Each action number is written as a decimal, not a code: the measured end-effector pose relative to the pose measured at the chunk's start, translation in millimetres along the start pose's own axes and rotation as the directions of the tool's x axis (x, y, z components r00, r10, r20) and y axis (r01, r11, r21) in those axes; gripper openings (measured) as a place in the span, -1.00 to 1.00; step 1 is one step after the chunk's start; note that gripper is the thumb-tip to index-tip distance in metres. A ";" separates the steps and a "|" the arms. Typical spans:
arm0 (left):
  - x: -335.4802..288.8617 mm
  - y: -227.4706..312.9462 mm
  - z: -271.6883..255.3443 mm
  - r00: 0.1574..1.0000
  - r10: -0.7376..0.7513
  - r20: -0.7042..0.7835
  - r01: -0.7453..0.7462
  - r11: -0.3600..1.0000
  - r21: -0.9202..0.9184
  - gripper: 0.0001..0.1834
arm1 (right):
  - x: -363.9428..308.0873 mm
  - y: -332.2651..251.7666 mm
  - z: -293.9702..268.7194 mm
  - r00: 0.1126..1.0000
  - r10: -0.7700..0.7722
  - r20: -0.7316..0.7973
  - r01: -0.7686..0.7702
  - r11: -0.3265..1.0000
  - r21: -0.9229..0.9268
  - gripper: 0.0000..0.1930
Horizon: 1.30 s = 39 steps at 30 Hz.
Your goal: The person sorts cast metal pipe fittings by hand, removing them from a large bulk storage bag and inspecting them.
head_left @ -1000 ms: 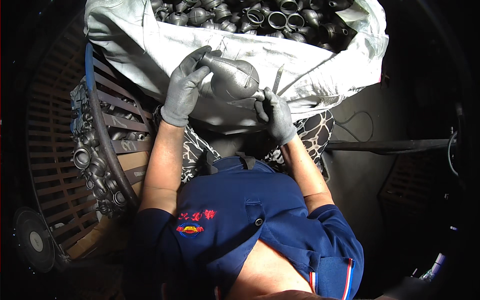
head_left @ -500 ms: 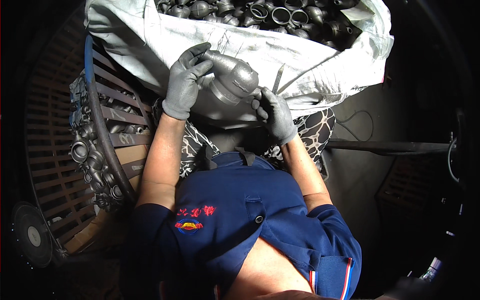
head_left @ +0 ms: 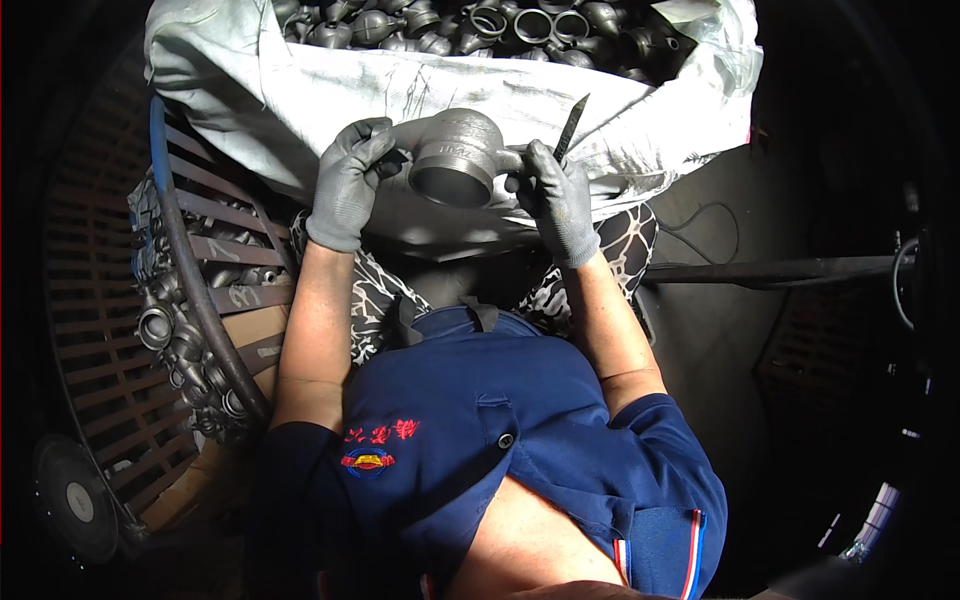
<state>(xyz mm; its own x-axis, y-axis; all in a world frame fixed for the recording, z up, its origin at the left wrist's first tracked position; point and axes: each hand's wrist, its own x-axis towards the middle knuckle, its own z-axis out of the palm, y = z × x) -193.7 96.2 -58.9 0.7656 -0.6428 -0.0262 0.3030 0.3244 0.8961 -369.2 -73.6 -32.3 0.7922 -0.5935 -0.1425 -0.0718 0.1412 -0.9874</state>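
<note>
Between my hands hangs a grey metal casting (head_left: pixel 460 140) with a rounded body, a wide ringed mouth turned down toward me and a narrow stub at its right. My gloved left hand (head_left: pixel 345 185) is closed on the casting's left end, fingers and thumb pinching it. My gloved right hand (head_left: pixel 562 205) grips the right stub with its fingertips. That same hand also holds a thin, dark, flat file (head_left: pixel 573 125), whose pointed tip sticks up past the fingers. The file's lower end is hidden in the glove.
Right in front stands a large white woven sack (head_left: pixel 330 110), heaped with similar dark castings (head_left: pixel 430 30). To the left, a slatted metal basket (head_left: pixel 215 300) holds more castings (head_left: pixel 185 330) and cardboard. A dark bar (head_left: pixel 780 272) and a cable (head_left: pixel 735 225) lie at the right.
The casting has been turned so that its open mouth faces down toward me, and it has shifted slightly left. Both hands keep hold of it; the file tilts more to the right.
</note>
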 end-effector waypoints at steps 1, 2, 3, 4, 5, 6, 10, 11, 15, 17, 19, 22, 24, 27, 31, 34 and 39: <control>0.8 -1.4 -2.9 1.000 -0.022 0.007 0.022 0.999 -0.031 -0.78 | 1.4 -3.4 -0.2 0.998 -0.026 -0.055 0.026 1.000 0.014 -0.55; 1.2 -2.5 -4.6 0.999 -0.033 0.029 0.033 0.999 -0.009 -0.81 | 4.1 -2.0 -7.7 0.998 -0.066 0.000 0.066 0.997 0.047 -0.63; 0.1 -1.8 -5.0 0.999 -0.034 0.038 0.035 0.999 -0.009 -0.81 | 3.2 -5.8 -8.8 0.998 -0.070 -0.008 0.070 0.996 0.047 -0.63; -0.7 -1.2 -5.2 0.992 -0.073 0.102 0.075 0.997 -0.010 -0.81 | 1.9 -12.7 -9.3 0.996 -0.092 -0.001 0.092 0.995 0.023 -0.65; 0.1 -0.2 -6.9 0.980 -0.112 0.165 0.115 0.993 -0.009 -0.82 | 0.8 -17.8 -9.7 0.994 -0.114 0.008 0.114 0.994 -0.001 -0.66; 2.9 3.1 -6.4 0.957 -0.116 0.265 0.122 0.993 -0.005 -0.71 | 3.2 -20.7 -7.9 0.979 -0.205 0.010 0.204 0.978 0.052 -0.69; -6.9 9.7 20.0 0.872 -0.172 0.458 -0.034 0.913 0.406 -0.31 | 4.4 -56.2 -4.6 0.969 -0.195 0.150 0.217 0.965 -0.147 -0.78; -8.0 5.6 26.5 0.871 -0.172 0.460 -0.034 0.913 0.406 -0.31 | 7.9 -61.5 -3.3 0.958 -0.204 0.204 0.235 0.961 -0.144 -0.78; -5.0 -13.1 38.1 0.832 -0.048 0.552 0.000 0.996 0.088 -0.23 | 20.0 -65.2 7.3 0.957 -0.181 0.226 0.226 0.955 -0.193 -0.76; -0.9 -29.6 33.6 0.839 -0.236 0.491 0.381 0.898 -0.219 -0.18 | 22.0 -61.2 10.6 0.954 -0.232 0.191 0.247 0.967 -0.060 -0.75; -5.8 -24.3 39.5 0.798 -0.264 0.542 0.503 0.787 -0.357 -0.20 | 13.8 -67.3 13.4 0.977 -0.040 0.210 0.021 0.996 0.088 -0.75; -6.1 -25.6 41.1 0.714 -0.161 0.681 0.657 0.491 -0.573 -0.18 | 6.2 -57.9 15.1 0.982 -0.068 0.177 0.054 0.995 0.084 -0.71; -5.0 -24.7 35.5 0.731 -0.150 0.666 0.643 0.477 -0.599 -0.20 | 3.3 -49.4 12.6 0.978 -0.128 0.166 0.115 0.990 0.086 -0.68; -4.6 -17.6 32.0 0.825 -0.167 0.539 0.510 0.632 -0.584 -0.26 | -2.5 -40.8 13.4 0.983 -0.122 0.138 0.123 0.992 0.001 -0.65; -3.9 -16.5 36.4 0.944 -0.156 0.290 0.301 0.768 -0.566 -0.19 | -9.2 -13.9 14.5 0.990 -0.067 0.124 0.066 0.998 0.013 -0.70; 1.2 -20.0 33.7 0.917 -0.019 0.397 0.353 0.500 -0.791 0.00 | -24.5 -3.4 25.6 0.989 0.016 0.145 -0.016 1.000 0.005 -0.72; 6.7 -19.3 35.4 0.984 -0.035 0.173 0.148 0.693 -0.705 -0.13 | -33.3 -13.9 32.3 0.967 0.005 0.253 -0.014 0.999 0.036 -0.69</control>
<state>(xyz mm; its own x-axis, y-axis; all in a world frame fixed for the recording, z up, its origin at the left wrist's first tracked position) -214.5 61.0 -60.7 0.6451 -0.7638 0.0197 0.7238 0.6192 0.3046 -375.1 -30.3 -11.6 0.9195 -0.3727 -0.1248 -0.0610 0.1783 -0.9821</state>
